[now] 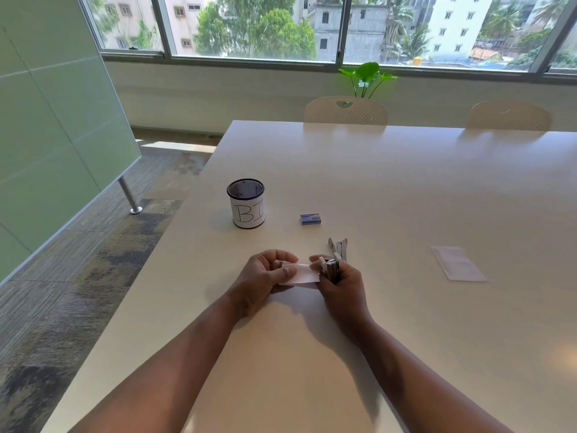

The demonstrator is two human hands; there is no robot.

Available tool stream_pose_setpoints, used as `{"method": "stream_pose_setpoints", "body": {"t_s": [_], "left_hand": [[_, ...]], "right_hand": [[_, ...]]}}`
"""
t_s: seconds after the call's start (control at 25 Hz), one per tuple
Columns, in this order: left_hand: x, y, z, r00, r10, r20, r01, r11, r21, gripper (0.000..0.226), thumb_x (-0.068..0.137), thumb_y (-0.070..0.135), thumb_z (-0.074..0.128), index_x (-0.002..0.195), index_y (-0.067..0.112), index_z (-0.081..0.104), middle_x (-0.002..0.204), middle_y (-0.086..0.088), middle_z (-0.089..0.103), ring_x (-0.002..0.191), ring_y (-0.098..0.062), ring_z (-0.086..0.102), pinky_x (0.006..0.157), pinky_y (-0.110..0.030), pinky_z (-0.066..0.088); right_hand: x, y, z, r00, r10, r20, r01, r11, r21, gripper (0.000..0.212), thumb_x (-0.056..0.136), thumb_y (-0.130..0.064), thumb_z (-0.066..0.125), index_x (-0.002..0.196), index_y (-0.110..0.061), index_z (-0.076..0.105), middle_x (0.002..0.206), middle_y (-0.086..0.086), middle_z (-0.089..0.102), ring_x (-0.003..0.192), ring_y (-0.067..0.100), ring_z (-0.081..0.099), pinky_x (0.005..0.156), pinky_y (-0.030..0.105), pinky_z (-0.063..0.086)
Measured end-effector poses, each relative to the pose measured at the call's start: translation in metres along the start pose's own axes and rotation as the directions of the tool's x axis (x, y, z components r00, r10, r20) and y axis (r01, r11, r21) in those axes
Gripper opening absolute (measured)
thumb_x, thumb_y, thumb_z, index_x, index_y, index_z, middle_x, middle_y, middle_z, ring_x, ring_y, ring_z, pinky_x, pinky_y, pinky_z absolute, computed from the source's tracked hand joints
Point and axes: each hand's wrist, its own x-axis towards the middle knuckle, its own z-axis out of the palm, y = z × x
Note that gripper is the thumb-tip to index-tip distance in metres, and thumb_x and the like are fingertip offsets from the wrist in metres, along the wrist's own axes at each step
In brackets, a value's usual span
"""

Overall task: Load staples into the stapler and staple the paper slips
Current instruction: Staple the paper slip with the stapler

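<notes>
My left hand (265,278) pinches the left end of a white paper slip (301,274) just above the table. My right hand (342,284) grips a grey metal stapler (335,257), held upright with its far end pointing away from me. The stapler's jaws sit at the slip's right end. A small blue staple box (310,219) lies on the table beyond my hands. More white paper slips (459,263) lie flat to the right, well apart from both hands.
A black mesh cup (246,203) with a white label stands at the left, behind my left hand. The white table (406,189) stretches away; its left edge drops to carpet. Two chairs (346,110) and a plant stand at the far side.
</notes>
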Motion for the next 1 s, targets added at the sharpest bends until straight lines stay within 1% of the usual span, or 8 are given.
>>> {"method": "stream_pose_setpoints", "body": {"t_s": [0.12, 0.2, 0.28, 0.36, 0.48, 0.64, 0.84, 1.0], "left_hand": [[-0.0014, -0.0003, -0.0006, 0.998, 0.015, -0.053, -0.015, 1.0, -0.014, 0.027, 0.089, 0.004, 0.074, 0.115, 0.011, 0.069, 0.106, -0.015, 0.073, 0.101, -0.028, 0.072, 0.077, -0.033, 0.06], [-0.0018, -0.001, -0.0006, 0.997, 0.031, -0.071, -0.032, 0.999, -0.018, 0.03, 0.089, 0.004, 0.074, 0.116, 0.012, 0.067, 0.105, -0.012, 0.074, 0.1, -0.028, 0.073, 0.078, -0.034, 0.06], [-0.0019, -0.0021, -0.0001, 0.996, 0.047, -0.073, -0.048, 0.999, -0.019, 0.029, 0.089, 0.003, 0.073, 0.116, 0.012, 0.067, 0.099, -0.008, 0.076, 0.096, -0.024, 0.075, 0.078, -0.033, 0.06], [-0.0019, -0.0025, 0.0001, 0.996, 0.052, -0.069, -0.052, 0.999, -0.011, 0.027, 0.09, 0.003, 0.072, 0.115, 0.011, 0.067, 0.095, -0.006, 0.077, 0.092, -0.021, 0.075, 0.076, -0.032, 0.06], [-0.0025, -0.0026, 0.001, 0.996, 0.057, -0.064, -0.056, 0.998, 0.019, 0.024, 0.09, 0.002, 0.072, 0.112, 0.01, 0.067, 0.091, -0.004, 0.078, 0.086, -0.017, 0.075, 0.073, -0.029, 0.06], [-0.0025, -0.0026, 0.0021, 0.996, 0.059, -0.061, -0.058, 0.998, 0.025, 0.022, 0.089, 0.001, 0.072, 0.11, 0.01, 0.068, 0.093, -0.009, 0.078, 0.086, -0.018, 0.074, 0.07, -0.028, 0.059], [-0.002, -0.0035, 0.0025, 0.996, 0.065, -0.058, -0.062, 0.997, 0.043, 0.019, 0.09, 0.003, 0.072, 0.108, 0.01, 0.069, 0.094, -0.01, 0.077, 0.086, -0.02, 0.073, 0.069, -0.029, 0.059], [-0.0006, -0.0046, 0.0031, 0.996, 0.062, -0.071, -0.06, 0.997, 0.039, 0.017, 0.09, 0.003, 0.072, 0.106, 0.008, 0.069, 0.096, -0.017, 0.076, 0.087, -0.026, 0.071, 0.08, -0.04, 0.058]], "right_hand": [[-0.0007, -0.0027, -0.0001, 0.998, 0.047, -0.045, -0.04, 0.989, 0.142, 0.027, 0.081, -0.013, 0.061, 0.1, -0.026, 0.075, 0.1, 0.0, 0.072, 0.088, 0.015, 0.067, 0.071, 0.028, 0.057], [-0.0003, -0.0042, -0.0004, 0.997, 0.067, -0.031, -0.058, 0.973, 0.225, 0.026, 0.087, -0.015, 0.064, 0.111, -0.02, 0.07, 0.107, 0.006, 0.071, 0.09, 0.015, 0.068, 0.068, 0.026, 0.056], [0.0005, -0.0055, -0.0007, 0.997, 0.071, 0.007, -0.071, 0.973, 0.218, 0.025, 0.095, -0.012, 0.065, 0.12, -0.012, 0.066, 0.113, 0.007, 0.069, 0.092, 0.012, 0.071, 0.067, 0.026, 0.057], [0.0019, -0.007, -0.0013, 0.996, 0.08, 0.038, -0.085, 0.983, 0.164, 0.028, 0.096, -0.01, 0.066, 0.124, -0.013, 0.064, 0.112, 0.007, 0.066, 0.089, 0.01, 0.071, 0.066, 0.026, 0.057], [0.0029, -0.0078, -0.0019, 0.995, 0.091, 0.048, -0.096, 0.989, 0.117, 0.028, 0.094, -0.007, 0.068, 0.115, -0.025, 0.066, 0.105, 0.01, 0.066, 0.083, 0.012, 0.068, 0.066, 0.027, 0.057], [0.0037, -0.0056, -0.0028, 0.994, 0.106, 0.038, -0.109, 0.991, 0.072, 0.025, 0.092, -0.008, 0.07, 0.109, -0.028, 0.068, 0.1, 0.014, 0.069, 0.085, 0.02, 0.068, 0.068, 0.028, 0.058], [0.0042, -0.0021, -0.0035, 0.994, 0.101, 0.035, -0.104, 0.992, 0.067, 0.024, 0.091, -0.01, 0.072, 0.108, -0.027, 0.069, 0.096, 0.006, 0.071, 0.081, 0.013, 0.069, 0.066, 0.024, 0.055], [0.0049, -0.0001, -0.0039, 0.995, 0.093, 0.039, -0.094, 0.995, 0.036, 0.023, 0.088, -0.015, 0.073, 0.105, -0.03, 0.07, 0.09, -0.004, 0.073, 0.079, 0.011, 0.068, 0.068, 0.025, 0.056]]}}
